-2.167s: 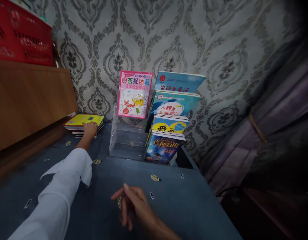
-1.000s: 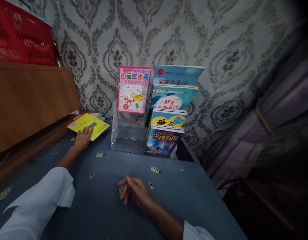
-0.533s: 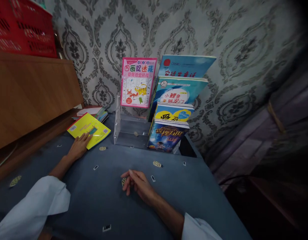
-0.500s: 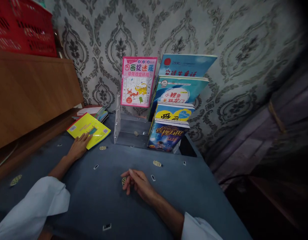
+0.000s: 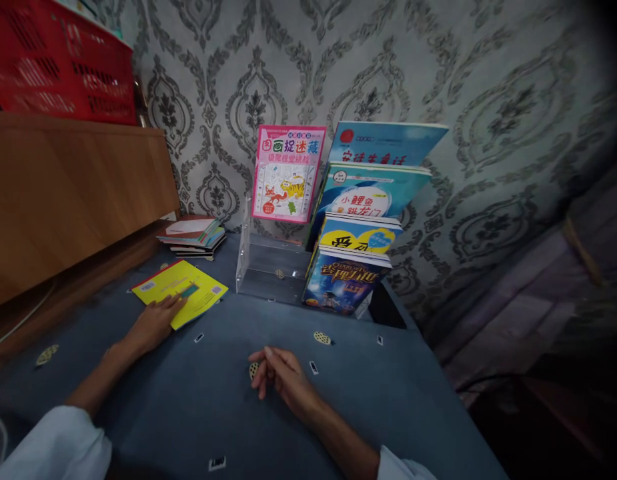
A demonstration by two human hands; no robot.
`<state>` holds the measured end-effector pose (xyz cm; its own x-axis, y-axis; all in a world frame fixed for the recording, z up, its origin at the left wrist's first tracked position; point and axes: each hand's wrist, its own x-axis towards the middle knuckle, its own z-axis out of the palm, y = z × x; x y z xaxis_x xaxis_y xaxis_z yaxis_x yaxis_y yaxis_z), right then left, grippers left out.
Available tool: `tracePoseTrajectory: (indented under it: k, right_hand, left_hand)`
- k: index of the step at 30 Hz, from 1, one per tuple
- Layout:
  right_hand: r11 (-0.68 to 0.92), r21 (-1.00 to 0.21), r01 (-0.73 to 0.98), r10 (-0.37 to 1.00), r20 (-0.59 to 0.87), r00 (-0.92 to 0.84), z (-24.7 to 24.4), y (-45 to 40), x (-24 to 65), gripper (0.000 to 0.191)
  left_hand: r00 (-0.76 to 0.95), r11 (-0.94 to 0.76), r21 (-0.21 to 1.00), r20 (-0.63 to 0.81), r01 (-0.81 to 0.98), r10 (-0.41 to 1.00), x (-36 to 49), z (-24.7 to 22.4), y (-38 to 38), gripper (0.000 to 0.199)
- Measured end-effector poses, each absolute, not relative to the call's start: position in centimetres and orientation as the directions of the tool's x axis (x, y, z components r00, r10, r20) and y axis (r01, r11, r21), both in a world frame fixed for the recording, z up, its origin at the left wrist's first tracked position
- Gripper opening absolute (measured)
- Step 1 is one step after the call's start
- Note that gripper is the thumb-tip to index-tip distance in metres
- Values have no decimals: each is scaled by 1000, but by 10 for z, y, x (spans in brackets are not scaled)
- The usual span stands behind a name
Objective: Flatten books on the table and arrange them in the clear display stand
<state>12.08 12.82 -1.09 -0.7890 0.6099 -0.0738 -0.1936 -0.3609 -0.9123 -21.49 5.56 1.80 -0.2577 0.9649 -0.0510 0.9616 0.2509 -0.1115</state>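
Observation:
On the left of the tabletop lies a yellow book (image 5: 201,287), face down by its barcode. Flat on its near part rests my left hand (image 5: 155,323), fingers stretched over the cover and not wrapped around it. My right hand (image 5: 283,380) stays low over the dark table at the middle, loosely bent, fingers a little apart with nothing in them. Beyond both hands stands a clear acrylic book rack (image 5: 243,260). Its left side carries a pink picture book (image 5: 289,177) at the back; a dark blue book (image 5: 341,283) leans at the front right.
Behind the yellow book sits a stack of books (image 5: 195,240). More rack books are a yellow-and-blue one (image 5: 358,232), a teal one (image 5: 373,183) and a blue one (image 5: 388,137). A wooden cabinet (image 5: 78,207) bears a red basket (image 5: 63,67). A curtain (image 5: 538,300) hangs right.
Under my left hand, the yellow book has slid toward me, away from the stack, which now shows more. My right hand has hardly moved. The view has shifted slightly.

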Motion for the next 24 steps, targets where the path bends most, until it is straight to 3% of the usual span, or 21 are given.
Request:
tracePoseTrajectory:
  k: [6,12,18,21,24]
  right_hand:
    - [-355,-915,-191,604,-69,-794,-7,127,120,63]
    - [-257,-947,-193,615,-7,-788,1,124,123,59]
    - [179,-975,-130,593,212,-777,31,111,133,52]
    - [460,-885,-74,524,338,-781,48,108,139,41]
    - [594,-805,4,463,338,-820,56,109,145,35]
  left_hand:
    - [-225,209,-135,-118,969,967,-168,36,31,70]
    - [-152,144,-145,-43,979,987,-107,32,9,64]
    - [-38,41,-110,28,993,999,-33,17,10,57]
    - [57,-55,-33,75,998,996,12,10,16,44]
    - [152,-161,62,133,985,979,52,6,18,44]
